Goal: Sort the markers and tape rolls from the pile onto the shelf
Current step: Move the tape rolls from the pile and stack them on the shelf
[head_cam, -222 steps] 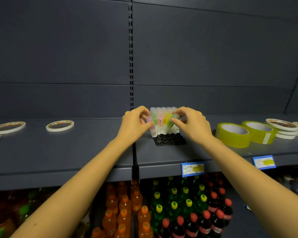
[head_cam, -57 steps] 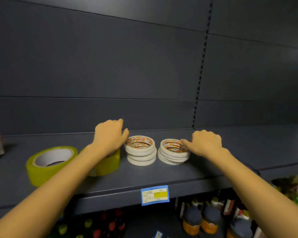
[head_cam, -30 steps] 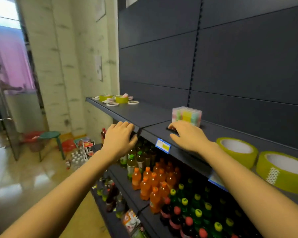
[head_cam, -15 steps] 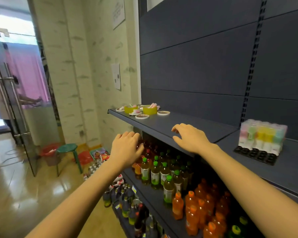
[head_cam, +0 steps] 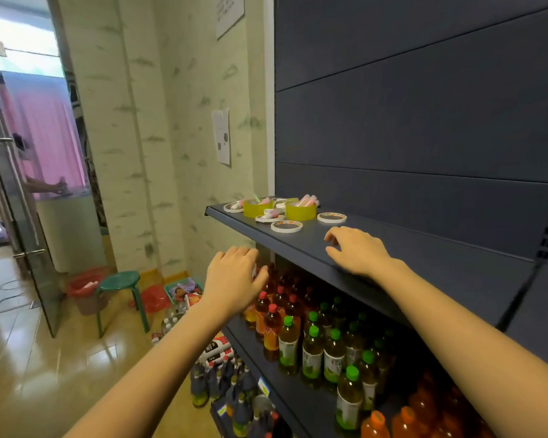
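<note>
Dark shelf (head_cam: 424,248) runs up-frame to the pile (head_cam: 279,210) of markers and tape rolls at centre, both grips empty: right hand (head_cam: 356,252) open reaching toward it, left hand (head_cam: 234,279) open below the edge.

Dark shelf (head_cam: 393,248): far end has 2 yellow tape rolls (head_cam: 300,210), white rolls (head_cam: 286,226), markers (head_cam: 307,200).

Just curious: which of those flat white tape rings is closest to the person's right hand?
The flat white tape ring lying farthest right, apart from the pile, just beyond the right hand.
</note>
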`<state>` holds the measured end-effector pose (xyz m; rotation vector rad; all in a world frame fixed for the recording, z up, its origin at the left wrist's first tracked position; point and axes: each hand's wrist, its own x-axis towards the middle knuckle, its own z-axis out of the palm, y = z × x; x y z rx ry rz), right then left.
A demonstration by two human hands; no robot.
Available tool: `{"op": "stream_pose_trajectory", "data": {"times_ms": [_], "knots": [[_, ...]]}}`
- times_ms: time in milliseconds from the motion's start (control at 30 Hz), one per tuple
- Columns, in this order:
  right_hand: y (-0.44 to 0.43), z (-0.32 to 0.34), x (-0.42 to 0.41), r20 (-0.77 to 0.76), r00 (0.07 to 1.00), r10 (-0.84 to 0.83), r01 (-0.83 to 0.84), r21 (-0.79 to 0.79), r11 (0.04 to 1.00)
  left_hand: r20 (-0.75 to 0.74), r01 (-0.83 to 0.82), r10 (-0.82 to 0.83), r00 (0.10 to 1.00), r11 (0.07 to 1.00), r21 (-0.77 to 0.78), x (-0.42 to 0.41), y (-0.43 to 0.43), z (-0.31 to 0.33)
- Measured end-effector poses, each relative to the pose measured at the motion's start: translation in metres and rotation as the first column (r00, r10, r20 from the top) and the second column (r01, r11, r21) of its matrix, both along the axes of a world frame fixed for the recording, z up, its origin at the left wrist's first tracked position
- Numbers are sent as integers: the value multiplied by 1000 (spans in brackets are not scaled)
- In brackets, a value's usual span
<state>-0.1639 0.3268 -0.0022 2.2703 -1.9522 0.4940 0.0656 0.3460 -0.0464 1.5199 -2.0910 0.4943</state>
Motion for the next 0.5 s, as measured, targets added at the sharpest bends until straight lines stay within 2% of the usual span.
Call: {"op": "stream_pose_trajectory", "data": {"times_ms": [233, 367, 500], "knots": [[-103, 6, -10, 12, 995, -99, 99, -1, 995, -24, 7, -6, 1000, 998, 58, -1, -113, 12], [-144, 7, -18, -12, 987, -159, 160, 19, 987, -86, -29, 39, 996, 993, 113, -5, -170, 16], [-168, 5, -29, -52, 978, -203, 207, 83, 975, -37, -74, 83, 996, 977, 198, -13, -223, 12]]}}
